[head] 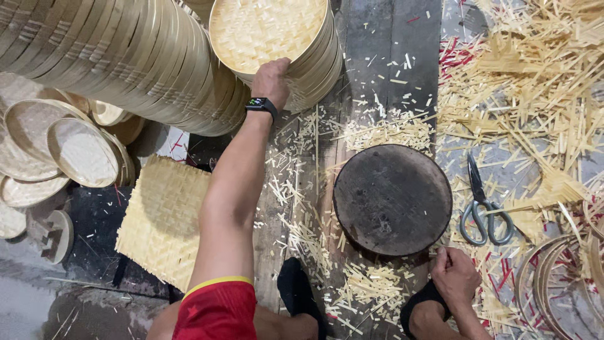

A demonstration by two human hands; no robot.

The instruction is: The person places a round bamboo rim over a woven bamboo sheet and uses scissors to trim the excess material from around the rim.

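My left hand [272, 80] reaches forward and grips the near rim of the top woven bamboo tray [264, 28] on a tall stack of round trays [318, 69]. A dark watch sits on that wrist. My right hand [454, 275] rests closed near my knee, just below a dark round wooden block [392, 198], with nothing visible in it. Grey scissors [481, 204] lie to the right of the block.
A long leaning stack of bamboo trays [119, 56] fills the upper left, with loose round lids [82, 151] beside it. A square woven bamboo mat [163, 220] lies at the left. Bamboo strip offcuts [528, 82] cover the floor; bamboo hoops [553, 277] sit at right.
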